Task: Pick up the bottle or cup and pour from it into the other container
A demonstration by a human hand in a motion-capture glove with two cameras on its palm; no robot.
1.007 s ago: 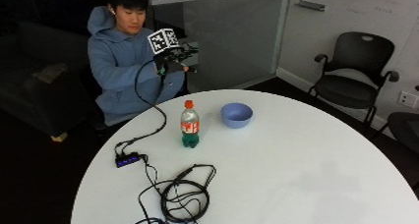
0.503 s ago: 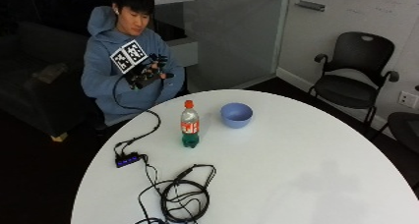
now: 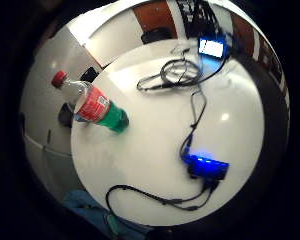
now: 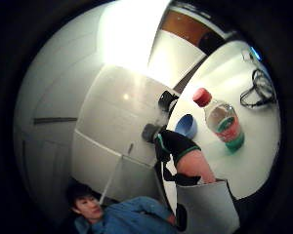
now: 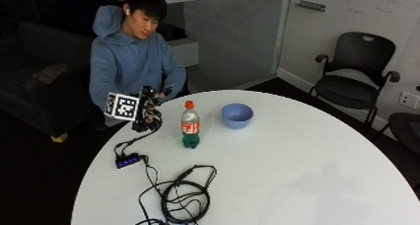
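A soda bottle (image 5: 190,125) with a red cap, red label and green drink stands upright on the round white table (image 5: 295,166). Just behind it to the right sits a blue bowl (image 5: 237,115). My gloved right hand (image 5: 150,112) hovers at the table's edge, to the left of the bottle and apart from it, fingers relaxed and holding nothing. The little finger side palm view shows the bottle (image 3: 92,105) on the tabletop. The thumb side palm view shows a gloved finger (image 4: 178,146) stretched out, with the bottle (image 4: 224,122) and the bowl (image 4: 186,126) beyond it.
A small blue-lit hub (image 5: 128,160) lies on the table below the hand, its cable running to a coil of black cable (image 5: 184,195) near the front edge. Black chairs (image 5: 354,82) stand at the back right, off the table.
The gloved hand has come down from chest height to the table's edge, left of the bottle. Bottle and bowl have not moved.
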